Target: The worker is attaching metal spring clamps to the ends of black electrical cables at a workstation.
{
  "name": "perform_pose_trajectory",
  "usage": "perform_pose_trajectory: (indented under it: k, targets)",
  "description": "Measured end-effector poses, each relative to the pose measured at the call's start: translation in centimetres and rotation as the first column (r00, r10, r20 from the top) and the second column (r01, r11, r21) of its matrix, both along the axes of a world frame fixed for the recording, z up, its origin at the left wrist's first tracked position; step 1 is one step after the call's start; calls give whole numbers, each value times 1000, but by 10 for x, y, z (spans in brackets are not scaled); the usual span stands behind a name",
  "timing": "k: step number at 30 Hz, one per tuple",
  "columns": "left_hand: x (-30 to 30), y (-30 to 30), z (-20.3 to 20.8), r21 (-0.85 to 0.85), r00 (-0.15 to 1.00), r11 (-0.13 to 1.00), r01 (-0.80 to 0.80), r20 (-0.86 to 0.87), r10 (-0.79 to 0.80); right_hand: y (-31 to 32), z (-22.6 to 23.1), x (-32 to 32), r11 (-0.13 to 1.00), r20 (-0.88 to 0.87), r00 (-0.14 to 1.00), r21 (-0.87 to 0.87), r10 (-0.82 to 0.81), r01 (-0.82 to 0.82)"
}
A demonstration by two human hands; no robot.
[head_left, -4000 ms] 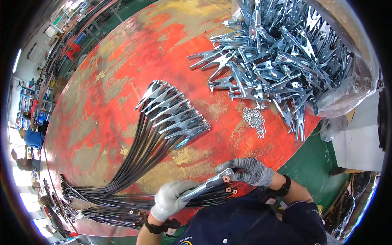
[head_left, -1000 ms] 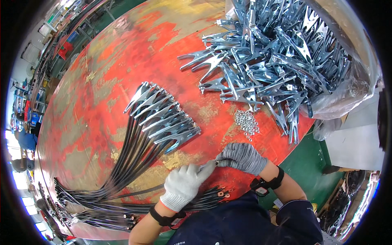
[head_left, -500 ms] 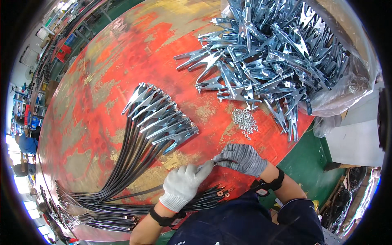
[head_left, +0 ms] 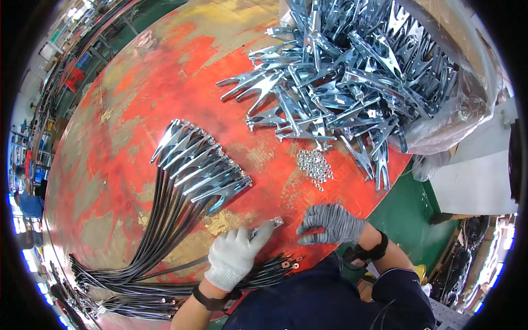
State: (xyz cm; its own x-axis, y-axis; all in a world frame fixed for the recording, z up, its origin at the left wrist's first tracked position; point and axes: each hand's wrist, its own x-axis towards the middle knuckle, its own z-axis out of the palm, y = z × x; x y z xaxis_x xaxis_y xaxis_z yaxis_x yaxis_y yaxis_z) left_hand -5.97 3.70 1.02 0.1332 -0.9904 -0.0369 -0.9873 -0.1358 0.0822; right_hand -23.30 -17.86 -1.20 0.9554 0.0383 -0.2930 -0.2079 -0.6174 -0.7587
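My left hand [head_left: 235, 254], in a white knitted glove, is closed round a black cable [head_left: 190, 265] whose metal end [head_left: 276, 221] sticks out past the fingertips. My right hand [head_left: 331, 225], in a grey striped glove, is held a little to the right of that end. Its thumb and fingers are apart, with nothing visible between them. Ahead of the left hand lies a row of metal spring clamps [head_left: 201, 159] joined to black cables [head_left: 151, 242]. Beyond the right hand is a small group of silvery nuts [head_left: 314, 166].
A big heap of loose spring clamps [head_left: 352, 82] covers the far right of the worn red table [head_left: 121, 159], against a plastic-lined box [head_left: 467, 121]. More cables with copper-coloured lugs [head_left: 289, 265] lie along the near edge, close to my body. Green floor [head_left: 401, 206] shows at right.
My right hand has come away from the cable end and opened, where both hands met at it before. The left hand still holds the cable. The whole view has shifted slightly.
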Motion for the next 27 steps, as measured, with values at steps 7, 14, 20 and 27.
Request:
perform_pose_trajectory:
  k: [7, 14, 20, 27]
  targets:
    - [-1, -5, -1, -40, 1000, 999, 17, 5, -16, 9, -4, -6, 789, -31, 955, 556, -296, 263]
    - [6, -6, 5, -7, 999, 999, -37, -9, 37, 7, 31, -13, 838, -84, 946, 445, -312, 316]
    - [49, -31, 5, -323, 951, 946, -11, 288, 109, -52, 33, -80, 373, 390, 449, -257, -804, 892]
    - [55, -19, -13, -247, 954, 961, -125, 236, 184, -90, -15, -100, 372, 283, 551, -497, -785, 784]
